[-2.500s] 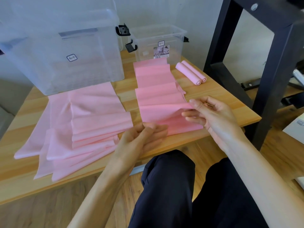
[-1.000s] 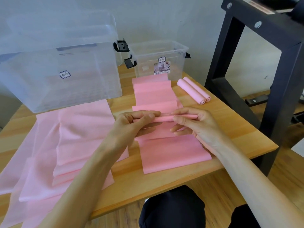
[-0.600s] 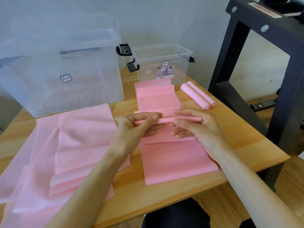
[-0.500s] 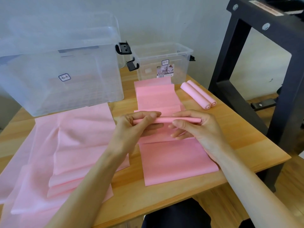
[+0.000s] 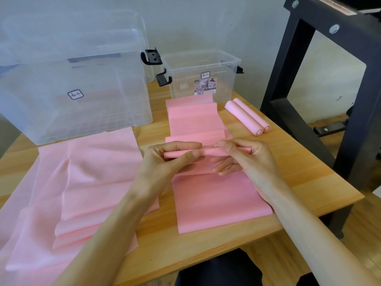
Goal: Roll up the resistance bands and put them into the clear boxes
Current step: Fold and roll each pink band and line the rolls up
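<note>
Left hand (image 5: 165, 162), right hand (image 5: 245, 159): each grip pinching thin matte pink band (image 5: 218, 201), rolled tubular.

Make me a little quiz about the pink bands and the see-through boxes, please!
1. How many finished pink rolls lie beside the small clear box?
2. True or false: the left hand and right hand both grip the roll being made.
3. What lies in front of the big clear box: A) a pile of unrolled pink bands, B) a black frame, C) a finished roll?

Key
1. Two, side by side.
2. True; each hand pinches one end.
3. A.
</note>
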The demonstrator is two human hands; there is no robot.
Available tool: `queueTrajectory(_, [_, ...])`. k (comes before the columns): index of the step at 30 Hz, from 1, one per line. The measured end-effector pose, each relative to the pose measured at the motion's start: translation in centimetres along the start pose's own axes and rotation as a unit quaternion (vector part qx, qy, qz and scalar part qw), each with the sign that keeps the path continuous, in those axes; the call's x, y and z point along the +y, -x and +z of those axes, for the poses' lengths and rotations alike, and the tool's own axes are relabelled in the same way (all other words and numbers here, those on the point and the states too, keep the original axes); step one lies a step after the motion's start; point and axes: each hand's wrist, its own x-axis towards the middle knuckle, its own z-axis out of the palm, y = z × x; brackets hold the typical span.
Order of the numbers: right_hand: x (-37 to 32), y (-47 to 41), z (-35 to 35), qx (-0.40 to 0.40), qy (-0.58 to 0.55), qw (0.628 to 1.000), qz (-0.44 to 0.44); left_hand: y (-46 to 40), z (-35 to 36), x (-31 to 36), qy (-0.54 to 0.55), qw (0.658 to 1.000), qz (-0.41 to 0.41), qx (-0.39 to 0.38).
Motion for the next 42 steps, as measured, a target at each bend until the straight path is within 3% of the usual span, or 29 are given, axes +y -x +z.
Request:
queueTrajectory(15, [0.08, 0.06, -0.04, -0.035, 0.019, 0.999, -0.012, 0.11, 0.08, 0.20, 0.018, 0.999, -0.016, 0.023])
queueTrajectory(24, [0.02, 0.23, -0.07, -0.015, 0.029, 0.999, -0.003, -0.17, 0.00, -0.30, 0.007, 1.000, 0.011, 0.021])
queueTrajectory(35, [-0.10, 0.46, 0.01, -0.025, 0.007, 0.999, 0.022, 0.02, 0.00, -0.15, 0.011, 1.000, -0.016, 0.017])
queueTrajectory(42, [-0.01, 0.60, -0.07, -0.032, 0.029, 0.999, 0.029, 0.07, 0.01, -0.34, -0.028, 0.999, 0.001, 0.024])
